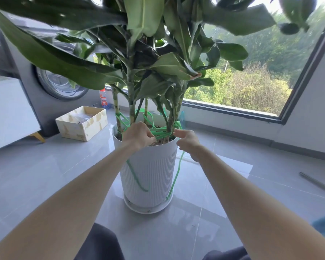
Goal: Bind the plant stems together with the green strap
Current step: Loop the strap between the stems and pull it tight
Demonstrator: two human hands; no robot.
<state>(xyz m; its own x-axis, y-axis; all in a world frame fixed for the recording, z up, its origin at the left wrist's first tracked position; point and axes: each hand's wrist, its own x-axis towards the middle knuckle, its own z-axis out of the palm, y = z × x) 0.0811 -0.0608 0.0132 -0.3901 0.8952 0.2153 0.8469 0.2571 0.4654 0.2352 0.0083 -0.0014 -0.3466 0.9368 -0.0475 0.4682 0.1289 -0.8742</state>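
A tall leafy plant stands in a white ribbed pot on a saucer. Several pale stems rise from the soil. A green strap loops around the stems just above the pot's rim, and its two loose ends hang down the pot's front. My left hand is at the rim, its fingers pinching the strap near the middle stems. My right hand is at the rim's right side with its fingers curled by the strap; whether it holds the strap I cannot make out.
An open cardboard box sits on the tiled floor to the left, with a washing machine behind it. A small bottle stands by the window ledge. A long metal tool lies at the right. My knees are at the bottom.
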